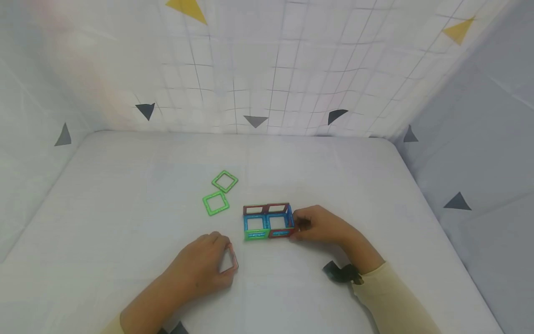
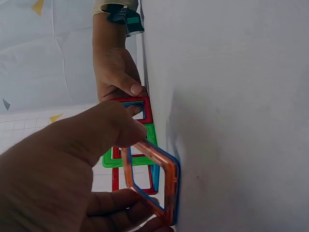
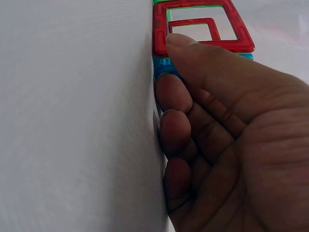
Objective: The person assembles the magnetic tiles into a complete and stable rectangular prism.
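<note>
My left hand pinches a square orange-red magnetic tile between thumb and fingers, on edge at the tabletop. Blue shows along that tile's outer edge in the left wrist view; whether this is a second tile I cannot tell. Right of it stands a low, open-topped box of magnetic tiles, with blue squares as its floor, red ones behind, and green and red in front. My right hand grips the box's right end, its thumb on the front red tile, fingers curled by the blue end.
Two green square tiles lie flat behind the left hand, one nearer and the other farther back, their corners close together. White sheeting with dark and yellow triangles rises behind the white table.
</note>
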A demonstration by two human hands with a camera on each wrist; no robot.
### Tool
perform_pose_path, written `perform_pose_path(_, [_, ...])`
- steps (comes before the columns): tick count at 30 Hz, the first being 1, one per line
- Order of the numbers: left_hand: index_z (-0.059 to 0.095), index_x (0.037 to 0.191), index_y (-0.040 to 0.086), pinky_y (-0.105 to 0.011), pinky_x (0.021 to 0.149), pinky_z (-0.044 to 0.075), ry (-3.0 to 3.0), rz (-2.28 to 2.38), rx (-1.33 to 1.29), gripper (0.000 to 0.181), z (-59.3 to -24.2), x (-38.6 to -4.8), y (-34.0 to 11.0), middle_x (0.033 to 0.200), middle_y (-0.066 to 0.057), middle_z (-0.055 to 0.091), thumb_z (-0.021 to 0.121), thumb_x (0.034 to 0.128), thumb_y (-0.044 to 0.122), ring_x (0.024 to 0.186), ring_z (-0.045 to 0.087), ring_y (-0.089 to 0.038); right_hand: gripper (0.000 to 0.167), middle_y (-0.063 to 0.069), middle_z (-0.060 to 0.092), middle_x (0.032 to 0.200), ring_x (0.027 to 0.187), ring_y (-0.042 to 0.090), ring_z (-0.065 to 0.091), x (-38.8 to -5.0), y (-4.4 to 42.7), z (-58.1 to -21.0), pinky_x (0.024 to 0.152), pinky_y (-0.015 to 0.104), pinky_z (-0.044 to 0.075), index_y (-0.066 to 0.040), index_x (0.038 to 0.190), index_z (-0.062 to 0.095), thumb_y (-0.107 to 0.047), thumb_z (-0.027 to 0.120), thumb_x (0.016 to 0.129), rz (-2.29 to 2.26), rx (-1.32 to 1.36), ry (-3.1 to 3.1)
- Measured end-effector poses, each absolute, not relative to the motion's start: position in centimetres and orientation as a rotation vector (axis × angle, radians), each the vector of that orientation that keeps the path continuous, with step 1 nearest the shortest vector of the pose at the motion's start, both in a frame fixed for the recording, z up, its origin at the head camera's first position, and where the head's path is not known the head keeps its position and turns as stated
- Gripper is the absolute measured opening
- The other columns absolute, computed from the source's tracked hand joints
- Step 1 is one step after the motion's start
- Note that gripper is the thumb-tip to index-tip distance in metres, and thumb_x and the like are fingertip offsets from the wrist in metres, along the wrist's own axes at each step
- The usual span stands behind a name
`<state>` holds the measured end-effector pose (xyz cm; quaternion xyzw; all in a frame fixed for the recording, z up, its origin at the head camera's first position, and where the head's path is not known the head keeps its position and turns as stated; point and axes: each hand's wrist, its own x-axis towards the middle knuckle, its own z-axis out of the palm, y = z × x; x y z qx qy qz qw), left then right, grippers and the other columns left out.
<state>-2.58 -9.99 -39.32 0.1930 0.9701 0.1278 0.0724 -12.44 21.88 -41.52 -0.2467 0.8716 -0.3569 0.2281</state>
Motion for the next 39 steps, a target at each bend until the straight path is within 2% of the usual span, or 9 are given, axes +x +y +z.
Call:
perform_pose_path(6, [0.064, 0.116, 0.014, -0.024, 0.08, 0.056, 2.948, 0.491, 0.582, 0.049, -39.5, -2.7, -10.1, 0.098, 0.008, 0.062, 0.079, 0.0783, 0.041, 0.08, 0.051, -0.004, 0.02, -0.007, 0.06, 0.075, 0.073, 0.015, 0.055, -12.4, 21.9, -41.6, 0.059, 0.025, 0.048, -0.022, 0.092, 0.069, -0.027, 0.084, 0.08, -0.983, -0.69, 2.412])
perform_pose_path(13, [0.061, 0.122, 0.014, -0.028, 0.09, 0.056, 2.931, 0.624, 0.465, 0.054, -39.5, -3.1, -9.8, 0.112, 0.006, 0.064, 0.081, 0.0776, 0.037, 0.09, 0.057, -0.004, 0.02, -0.008, 0.06, 0.076, 0.074, 0.015, 0.056, -12.5, 21.9, -41.4, 0.06, 0.025, 0.049, -0.021, 0.093, 0.069, -0.026, 0.083, 0.081, -0.959, -0.704, 2.43])
perform_pose_path(25, [0.061, 0.121, 0.015, -0.025, 0.093, 0.055, 2.981, 0.805, 0.577, 0.054, -40.3, -3.8, -9.8, 0.113, 0.008, 0.065, 0.082, 0.076, 0.035, 0.1, 0.063, -0.005, 0.019, -0.008, 0.06, 0.075, 0.072, 0.014, 0.055, -12.5, 21.9, -41.5, 0.059, 0.025, 0.049, -0.022, 0.092, 0.069, -0.028, 0.083, 0.081, -0.974, -0.708, 2.412])
perform_pose_path(32, [0.061, 0.124, 0.016, -0.027, 0.098, 0.053, 2.928, 0.87, 0.529, 0.056, -40.4, -4.3, -9.7, 0.115, 0.01, 0.066, 0.082, 0.0757, 0.036, 0.11, 0.063, -0.006, 0.019, -0.008, 0.06, 0.075, 0.072, 0.014, 0.056, -12.4, 21.9, -41.4, 0.059, 0.025, 0.049, -0.022, 0.092, 0.068, -0.028, 0.083, 0.081, -0.963, -0.7, 2.422])
perform_pose_path(39, [0.06, 0.127, 0.017, -0.03, 0.099, 0.053, 2.894, 0.926, 0.473, 0.058, -40.6, -4.9, -9.6, 0.119, 0.009, 0.066, 0.082, 0.0767, 0.035, 0.112, 0.062, -0.007, 0.019, -0.008, 0.06, 0.075, 0.072, 0.014, 0.055, -12.3, 21.9, -41.4, 0.059, 0.025, 0.049, -0.022, 0.092, 0.068, -0.028, 0.083, 0.082, -0.959, -0.703, 2.427])
